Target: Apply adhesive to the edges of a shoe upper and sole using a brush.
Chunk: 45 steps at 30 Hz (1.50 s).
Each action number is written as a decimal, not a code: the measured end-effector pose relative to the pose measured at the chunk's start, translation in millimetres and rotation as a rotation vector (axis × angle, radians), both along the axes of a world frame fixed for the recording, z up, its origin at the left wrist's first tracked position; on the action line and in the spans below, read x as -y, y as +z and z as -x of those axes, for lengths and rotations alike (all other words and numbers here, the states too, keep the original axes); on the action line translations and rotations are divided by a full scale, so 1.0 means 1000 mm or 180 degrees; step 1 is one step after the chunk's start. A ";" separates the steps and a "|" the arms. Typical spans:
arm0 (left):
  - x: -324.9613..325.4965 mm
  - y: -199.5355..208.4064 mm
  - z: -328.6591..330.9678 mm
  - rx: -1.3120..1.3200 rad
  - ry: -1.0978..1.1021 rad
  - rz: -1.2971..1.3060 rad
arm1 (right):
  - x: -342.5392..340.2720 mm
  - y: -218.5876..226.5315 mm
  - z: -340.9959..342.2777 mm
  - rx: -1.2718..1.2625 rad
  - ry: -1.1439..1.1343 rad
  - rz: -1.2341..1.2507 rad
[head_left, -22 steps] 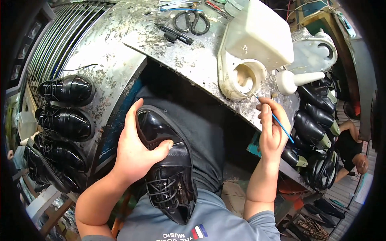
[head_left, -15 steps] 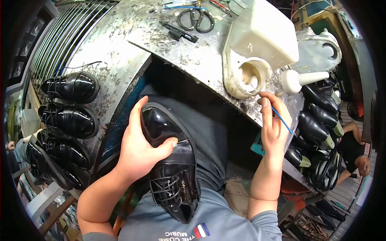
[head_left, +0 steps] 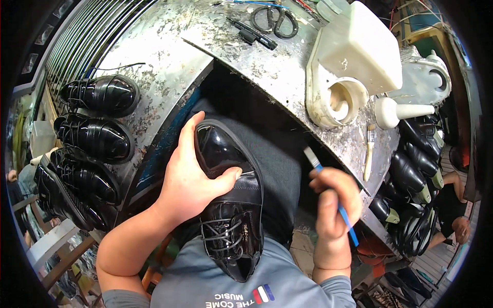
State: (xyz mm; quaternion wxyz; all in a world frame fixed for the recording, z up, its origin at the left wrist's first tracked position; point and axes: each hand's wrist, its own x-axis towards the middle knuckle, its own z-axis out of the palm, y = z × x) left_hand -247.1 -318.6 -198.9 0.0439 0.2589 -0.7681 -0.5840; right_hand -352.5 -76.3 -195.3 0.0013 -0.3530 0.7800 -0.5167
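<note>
A glossy black lace-up shoe (head_left: 237, 194) lies against my body and lap, its toe pointing away from me. Around its toe part is my left hand (head_left: 192, 172), thumb on the upper and fingers along the left side. My right hand (head_left: 336, 203) is closed on a thin brush (head_left: 315, 160) with a blue handle and a flat, pale tip; the tip points up and left, in the air apart from the shoe. Beyond it on the bench stands a white glue pot (head_left: 339, 102) with a round open mouth and a tall tank.
Several finished-looking black shoes (head_left: 100, 136) rest on the left bench. Scissors (head_left: 275, 21) and a black pen-like tool (head_left: 251, 33) lie at the back. A wooden-handled brush (head_left: 369, 151) and a white bottle (head_left: 403, 112) are at right, beside several black shoe uppers (head_left: 411, 167).
My right hand has drawn the blue brush out of the pot's mouth, down toward me. My left hand keeps its hold on the shoe. The whole view has shifted slightly.
</note>
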 end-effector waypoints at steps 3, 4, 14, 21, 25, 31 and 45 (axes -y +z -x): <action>-0.001 0.000 0.003 -0.0043 0.0037 -0.0168 | 0.009 0.006 -0.012 -0.0317 0.0699 -0.0367; -0.001 0.000 0.003 -0.0043 0.0037 -0.0168 | 0.013 0.004 -0.014 -0.0284 0.0826 -0.0331; -0.001 0.001 0.003 0.0009 -0.0002 -0.0001 | 0.020 -0.007 -0.016 -0.0437 0.0927 -0.0283; -0.002 -0.003 0.002 0.0007 -0.0038 0.0076 | 0.020 -0.010 -0.017 -0.0453 0.0950 -0.0324; -0.002 -0.001 0.004 -0.0001 -0.0049 -0.0085 | 0.019 -0.010 -0.017 -0.0523 0.0932 -0.0360; -0.003 0.000 0.004 0.0042 -0.0043 -0.0070 | 0.019 -0.006 -0.016 -0.0627 0.0939 -0.0436; -0.001 -0.004 0.002 0.0035 -0.0078 0.0072 | 0.010 -0.006 -0.023 -0.0565 0.0879 -0.0407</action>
